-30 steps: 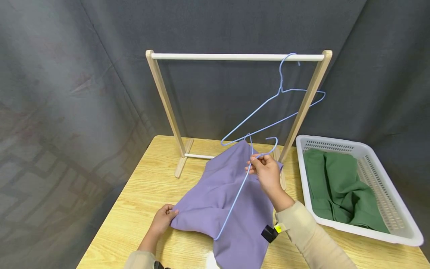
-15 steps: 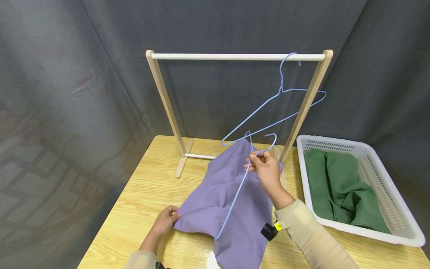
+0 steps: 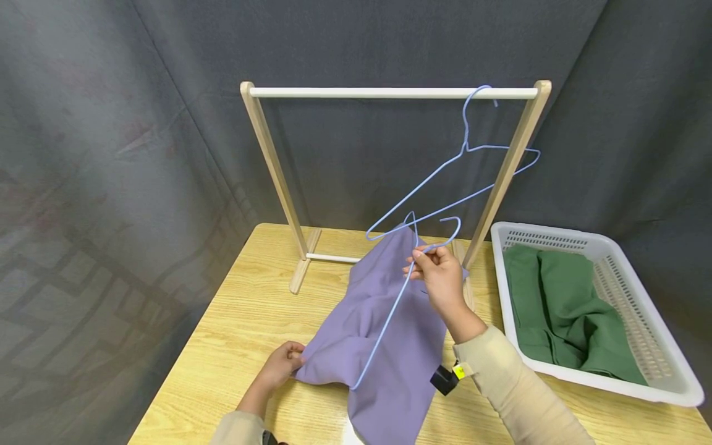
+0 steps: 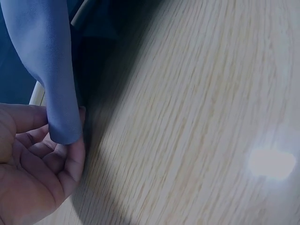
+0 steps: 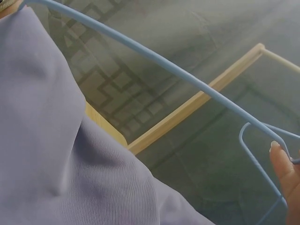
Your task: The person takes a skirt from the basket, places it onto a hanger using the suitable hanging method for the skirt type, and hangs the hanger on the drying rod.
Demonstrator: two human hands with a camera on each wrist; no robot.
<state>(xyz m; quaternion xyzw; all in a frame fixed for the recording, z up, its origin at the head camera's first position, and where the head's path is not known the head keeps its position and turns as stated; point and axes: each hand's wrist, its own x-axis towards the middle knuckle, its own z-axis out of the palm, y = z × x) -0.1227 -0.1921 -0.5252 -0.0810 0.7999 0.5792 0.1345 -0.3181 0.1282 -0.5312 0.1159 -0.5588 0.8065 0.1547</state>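
A piece of purple cloth (image 3: 339, 340) hangs partly over a thin light-blue wire hanger (image 3: 384, 324), its lower part reaching the near side of the table. My right hand (image 3: 445, 287) holds this hanger near the base of its hook, fingertips and thumb pinching the wire. Down at the cloth's lower left corner, my left hand (image 3: 280, 366) pinches the edge. The left wrist view shows the cloth (image 4: 61, 93) between thumb and fingers of that hand (image 4: 37, 164). In the right wrist view, the wire (image 5: 154, 61) runs above the cloth; only part of the hand (image 5: 288, 187) shows.
A wooden rack with a white top bar (image 3: 361, 93) stands at the back of the table (image 3: 222, 334). Another blue hanger (image 3: 466, 127) hangs bare near the bar's right end. On the right, a white plastic basket (image 3: 547, 229) contains folded green cloth (image 3: 562, 303).
My left hand has shifted a little to the right with the cloth's corner. My right hand has risen slightly with the hanger, and the cloth now looks narrower.
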